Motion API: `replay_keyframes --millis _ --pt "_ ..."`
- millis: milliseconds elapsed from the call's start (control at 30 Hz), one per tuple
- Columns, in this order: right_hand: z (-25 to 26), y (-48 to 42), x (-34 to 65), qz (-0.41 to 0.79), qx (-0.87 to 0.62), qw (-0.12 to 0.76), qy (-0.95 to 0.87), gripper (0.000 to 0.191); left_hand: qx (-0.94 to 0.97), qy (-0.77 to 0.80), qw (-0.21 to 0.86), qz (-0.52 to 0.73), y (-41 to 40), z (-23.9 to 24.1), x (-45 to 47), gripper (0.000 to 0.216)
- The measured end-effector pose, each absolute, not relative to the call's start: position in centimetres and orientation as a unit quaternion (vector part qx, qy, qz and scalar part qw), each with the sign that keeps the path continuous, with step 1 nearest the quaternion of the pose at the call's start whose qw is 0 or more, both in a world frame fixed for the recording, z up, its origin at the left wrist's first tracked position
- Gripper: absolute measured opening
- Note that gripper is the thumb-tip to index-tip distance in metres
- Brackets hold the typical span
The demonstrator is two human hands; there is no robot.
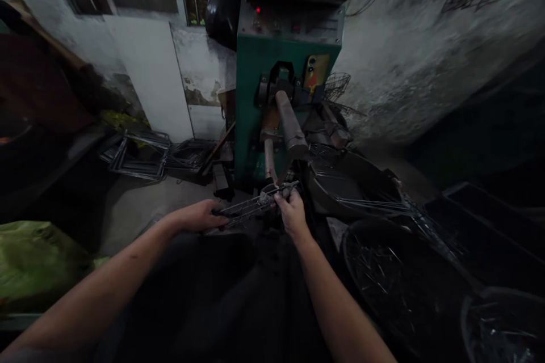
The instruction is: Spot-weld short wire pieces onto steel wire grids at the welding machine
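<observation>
A long narrow wire rack piece (251,207) lies across my lap in front of a green welding machine (272,68). My left hand (200,216) grips its near left end with fingers closed. My right hand (290,210) pinches its far right end, just below the machine's two metal arms (289,125). The rack tilts up slightly toward the right.
Finished wire frames (140,153) are stacked on the floor at left. Dark round tubs (395,278) with wire pieces stand at right, with a tray of thin rods (361,187) beside the machine. A green bag (38,261) lies at lower left.
</observation>
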State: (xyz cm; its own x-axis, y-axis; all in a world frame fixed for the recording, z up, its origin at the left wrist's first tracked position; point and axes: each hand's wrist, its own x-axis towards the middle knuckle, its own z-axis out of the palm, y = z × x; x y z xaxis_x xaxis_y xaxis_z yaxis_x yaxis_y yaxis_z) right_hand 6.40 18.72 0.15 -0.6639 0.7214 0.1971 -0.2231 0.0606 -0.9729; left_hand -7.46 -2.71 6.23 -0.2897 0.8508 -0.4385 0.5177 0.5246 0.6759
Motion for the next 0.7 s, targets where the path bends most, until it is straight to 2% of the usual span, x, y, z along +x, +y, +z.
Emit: replay_keyframes --millis 700 --pt "0.4 19.3 6.0 0.697 -0.195 0.35 -0.595 0.031 0.37 0.785 0.424 0.26 -1.9 5.5 -6.8 0.041"
